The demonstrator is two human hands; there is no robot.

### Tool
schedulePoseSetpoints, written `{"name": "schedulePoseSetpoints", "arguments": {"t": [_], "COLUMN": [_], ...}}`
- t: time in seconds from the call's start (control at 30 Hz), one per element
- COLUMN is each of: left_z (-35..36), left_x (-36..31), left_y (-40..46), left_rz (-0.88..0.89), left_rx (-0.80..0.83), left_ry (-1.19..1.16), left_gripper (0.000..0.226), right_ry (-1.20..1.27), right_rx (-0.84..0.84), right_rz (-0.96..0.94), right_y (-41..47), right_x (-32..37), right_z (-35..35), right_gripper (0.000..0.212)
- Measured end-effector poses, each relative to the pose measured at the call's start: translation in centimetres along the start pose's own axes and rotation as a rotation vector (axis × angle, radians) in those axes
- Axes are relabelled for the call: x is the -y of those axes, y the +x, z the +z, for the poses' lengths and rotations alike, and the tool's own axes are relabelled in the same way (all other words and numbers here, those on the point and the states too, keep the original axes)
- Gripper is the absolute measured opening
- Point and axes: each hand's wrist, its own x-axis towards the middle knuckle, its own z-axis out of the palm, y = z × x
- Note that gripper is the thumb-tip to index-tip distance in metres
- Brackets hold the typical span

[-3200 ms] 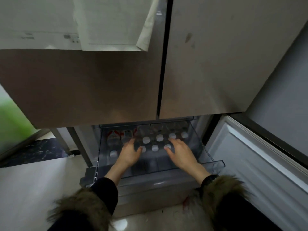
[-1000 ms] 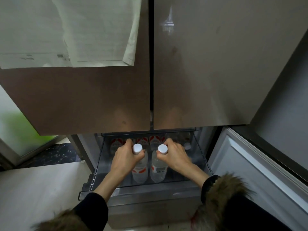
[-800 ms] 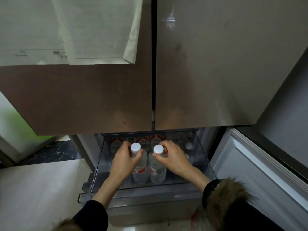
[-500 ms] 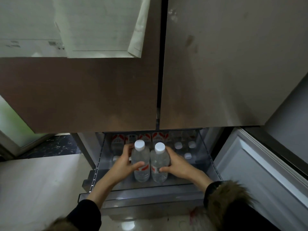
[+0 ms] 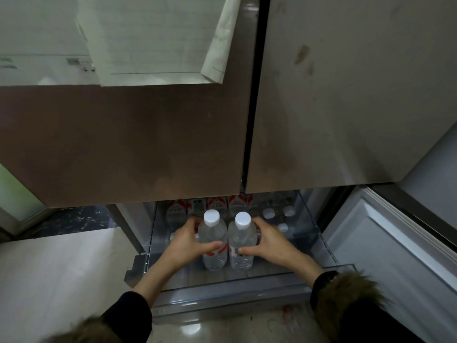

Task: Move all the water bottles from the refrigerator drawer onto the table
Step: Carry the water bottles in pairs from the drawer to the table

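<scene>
Clear water bottles, two, upright, touching: left hand (image 5: pixel 184 240) gripping one (image 5: pixel 213 237); right hand (image 5: pixel 269 242) gripping the other (image 5: pixel 241 240).

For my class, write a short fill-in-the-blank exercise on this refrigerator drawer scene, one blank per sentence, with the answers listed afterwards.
1. The left hand grips one water bottle and the right hand grips ____ bottle.
2. Both held bottles have caps coloured ____.
3. The two held bottles stand ____ each other, upright.
4. More bottles remain in the drawer, ____ the held pair.

Answers: one; white; beside; behind
</scene>
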Motion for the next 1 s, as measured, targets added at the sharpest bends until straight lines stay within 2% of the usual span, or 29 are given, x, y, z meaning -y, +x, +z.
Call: {"name": "schedulePoseSetpoints", "arguments": {"t": [0.13, 0.27, 0.47, 0.8, 1.0], "left_z": [-0.2, -1.6, -3.8, -6.7, -9.1], "left_x": [-1.0, -2.1, -4.6, -9.7, -6.7], "left_y": [-0.5, -1.9, -7.0, -19.0, -27.0], "left_rz": [-0.006, 0.028, 0.143, 0.186, 0.136], "left_rx": [-0.09, -0.173, -0.318, -0.695, -0.814], "left_ry": [0.075, 0.023, -0.045, -0.426, -0.343], "left_gripper": [0.069, 0.068, 0.069, 0.068, 0.059], "right_ry": [0.017, 0.08, 0.189, 0.433, 0.474], "right_rx": [-0.09, -0.186, -0.275, -0.235, -0.054], "right_rz": [0.0, -0.017, -0.184, -0.425, -0.555], "right_y": [-0.7, -2.1, -6.3, -13.5, -16.6], "right_x": [0.6, 1.8, 6.0, 12.9, 17.6], "right_z": [0.4, -0.4, -2.5, -1.8, 3.0], "right_gripper": [0.067, 0.068, 0.063, 0.048, 0.033]}}
